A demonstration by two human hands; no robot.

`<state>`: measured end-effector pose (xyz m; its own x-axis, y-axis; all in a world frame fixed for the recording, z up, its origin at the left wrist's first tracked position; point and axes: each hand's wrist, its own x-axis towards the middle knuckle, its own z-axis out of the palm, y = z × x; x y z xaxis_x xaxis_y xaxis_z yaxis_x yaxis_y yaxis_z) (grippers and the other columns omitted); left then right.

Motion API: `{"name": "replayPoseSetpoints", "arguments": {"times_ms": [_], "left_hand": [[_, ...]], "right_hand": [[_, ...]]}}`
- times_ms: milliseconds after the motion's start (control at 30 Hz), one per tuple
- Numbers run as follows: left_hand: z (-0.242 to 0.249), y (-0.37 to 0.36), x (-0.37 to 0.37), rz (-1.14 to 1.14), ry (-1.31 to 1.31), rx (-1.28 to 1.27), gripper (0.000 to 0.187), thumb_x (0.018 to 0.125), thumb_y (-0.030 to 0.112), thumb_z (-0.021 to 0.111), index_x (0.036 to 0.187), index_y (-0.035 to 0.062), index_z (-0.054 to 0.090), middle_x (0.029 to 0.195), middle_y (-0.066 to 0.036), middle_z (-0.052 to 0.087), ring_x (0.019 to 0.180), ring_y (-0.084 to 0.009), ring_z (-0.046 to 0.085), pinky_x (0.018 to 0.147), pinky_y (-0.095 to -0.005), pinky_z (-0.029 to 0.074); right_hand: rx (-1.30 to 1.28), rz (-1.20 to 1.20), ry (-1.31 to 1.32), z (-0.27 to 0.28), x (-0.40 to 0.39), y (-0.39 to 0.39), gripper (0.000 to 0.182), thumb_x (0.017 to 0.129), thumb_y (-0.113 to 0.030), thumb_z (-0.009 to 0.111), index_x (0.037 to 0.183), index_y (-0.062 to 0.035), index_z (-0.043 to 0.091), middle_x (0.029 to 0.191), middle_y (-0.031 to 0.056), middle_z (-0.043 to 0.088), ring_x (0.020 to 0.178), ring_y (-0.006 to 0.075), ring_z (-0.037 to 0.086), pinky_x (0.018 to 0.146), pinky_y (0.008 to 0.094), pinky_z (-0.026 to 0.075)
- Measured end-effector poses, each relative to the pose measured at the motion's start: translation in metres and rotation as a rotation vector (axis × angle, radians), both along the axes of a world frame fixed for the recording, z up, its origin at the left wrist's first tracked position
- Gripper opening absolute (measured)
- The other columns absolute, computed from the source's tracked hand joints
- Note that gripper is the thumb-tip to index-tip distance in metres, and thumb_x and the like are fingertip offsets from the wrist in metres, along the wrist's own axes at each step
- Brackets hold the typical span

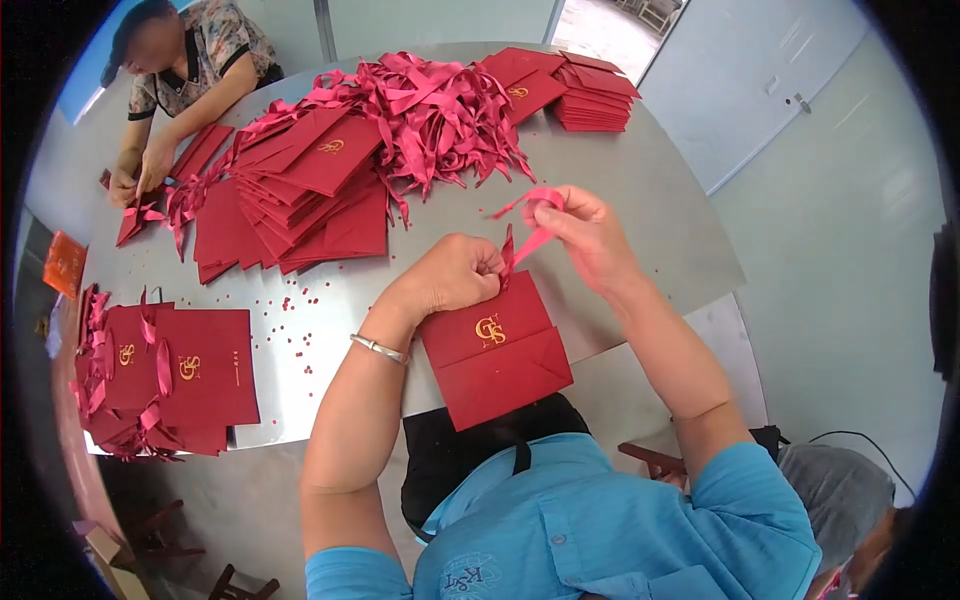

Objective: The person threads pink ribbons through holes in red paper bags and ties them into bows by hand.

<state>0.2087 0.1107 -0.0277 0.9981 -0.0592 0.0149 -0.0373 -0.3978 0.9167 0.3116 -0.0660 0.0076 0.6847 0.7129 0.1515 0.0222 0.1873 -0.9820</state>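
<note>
A flat red paper bag (pixel 497 350) with a gold logo lies at the table's front edge, its lower part over my lap. My left hand (pixel 462 272) is closed at the bag's top edge, fingers pinched around the base of a pink ribbon (pixel 536 240). Up and to the right, my right hand (pixel 585 235) holds the same ribbon between thumb and fingers, with a loop around the fingertips and a loose end pointing left. The ribbon is stretched between both hands. What lies under my left fingers is hidden.
Stacked red bags (pixel 315 190) and a heap of pink ribbons (pixel 440 120) lie behind my hands. More bags (pixel 595 95) stand at the back right, and ribboned bags (pixel 210 365) at the left. A co-worker (pixel 190 80) handles a bag at the far left.
</note>
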Motion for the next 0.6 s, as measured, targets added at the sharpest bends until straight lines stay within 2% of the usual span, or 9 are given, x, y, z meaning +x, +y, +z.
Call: {"name": "replayPoseSetpoints", "arguments": {"times_ms": [33,67,100,200,300,333,400,500,600], "left_hand": [[0.002,-0.001,-0.001,-0.008,0.012,0.010,0.010,0.073,0.002,0.059,0.080,-0.0017,0.065,0.069,-0.006,0.064,0.065,-0.0113,0.057,0.064,-0.0269,0.048],[0.004,-0.001,-0.002,-0.014,0.025,0.019,0.007,0.075,0.001,0.058,0.080,-0.0019,0.063,0.068,-0.002,0.062,0.065,-0.0080,0.054,0.063,-0.0249,0.046],[0.004,-0.001,-0.003,-0.013,0.023,0.021,0.007,0.075,0.001,0.058,0.080,-0.0019,0.063,0.068,-0.002,0.062,0.065,-0.0080,0.054,0.063,-0.0249,0.046],[0.004,-0.002,-0.003,-0.012,-0.013,0.044,0.007,0.074,0.001,0.059,0.079,-0.0018,0.063,0.067,-0.002,0.061,0.064,-0.0083,0.053,0.062,-0.0249,0.046],[0.005,-0.004,-0.004,-0.009,0.013,0.043,0.006,0.074,0.001,0.060,0.079,-0.0016,0.062,0.066,-0.002,0.061,0.063,-0.0081,0.053,0.061,-0.0247,0.046],[0.005,-0.005,-0.004,0.004,0.008,0.037,0.006,0.073,0.000,0.060,0.078,-0.0015,0.062,0.066,-0.002,0.060,0.063,-0.0079,0.053,0.061,-0.0246,0.046],[0.002,-0.005,-0.004,0.019,-0.003,0.030,0.005,0.073,0.000,0.060,0.078,-0.0015,0.062,0.066,-0.001,0.060,0.063,-0.0076,0.053,0.061,-0.0244,0.046],[0.001,-0.005,-0.003,0.020,-0.023,0.015,0.004,0.074,-0.001,0.060,0.078,-0.0015,0.061,0.067,-0.001,0.060,0.063,-0.0071,0.053,0.060,-0.0242,0.046],[0.003,-0.005,-0.004,0.007,-0.044,0.023,0.004,0.074,-0.002,0.060,0.078,-0.0016,0.061,0.068,-0.001,0.060,0.064,-0.0069,0.053,0.060,-0.0243,0.046]], "right_hand": [[0.002,-0.001,-0.003,0.002,0.000,0.001,0.009,0.092,-0.014,0.061,0.094,-0.0058,0.060,0.087,0.0013,0.061,0.082,0.0107,0.057,0.079,0.0287,0.047],[0.063,0.014,0.149,0.006,-0.001,0.002,0.012,0.093,-0.018,0.060,0.096,-0.0059,0.059,0.085,0.0016,0.061,0.080,0.0117,0.057,0.077,0.0297,0.048],[0.122,0.031,0.301,0.010,-0.003,0.004,0.016,0.094,-0.021,0.059,0.098,-0.0059,0.058,0.083,0.0018,0.060,0.077,0.0127,0.057,0.076,0.0306,0.049],[0.206,-0.031,0.338,0.024,-0.001,0.008,0.022,0.097,-0.027,0.054,0.101,-0.0052,0.056,0.077,0.0008,0.057,0.074,0.0122,0.055,0.072,0.0310,0.048],[0.183,-0.107,0.216,0.035,0.003,0.013,0.022,0.099,-0.027,0.051,0.102,-0.0055,0.056,0.073,-0.0009,0.052,0.066,0.0092,0.050,0.061,0.0271,0.045],[0.184,-0.109,0.213,0.039,0.002,0.012,0.022,0.099,-0.027,0.051,0.102,-0.0055,0.056,0.073,-0.0009,0.052,0.066,0.0092,0.050,0.061,0.0271,0.045],[0.138,-0.119,0.147,0.045,0.001,0.012,0.023,0.099,-0.027,0.050,0.101,-0.0052,0.056,0.071,-0.0016,0.048,0.057,0.0067,0.043,0.050,0.0230,0.037],[0.094,-0.075,0.108,0.046,0.000,0.005,0.023,0.099,-0.027,0.051,0.100,-0.0043,0.056,0.070,-0.0018,0.047,0.052,0.0051,0.039,0.044,0.0209,0.030],[0.024,-0.082,0.005,0.042,0.002,0.006,0.022,0.098,-0.024,0.054,0.102,-0.0027,0.058,0.070,-0.0008,0.050,0.052,0.0054,0.040,0.044,0.0209,0.032]]}}
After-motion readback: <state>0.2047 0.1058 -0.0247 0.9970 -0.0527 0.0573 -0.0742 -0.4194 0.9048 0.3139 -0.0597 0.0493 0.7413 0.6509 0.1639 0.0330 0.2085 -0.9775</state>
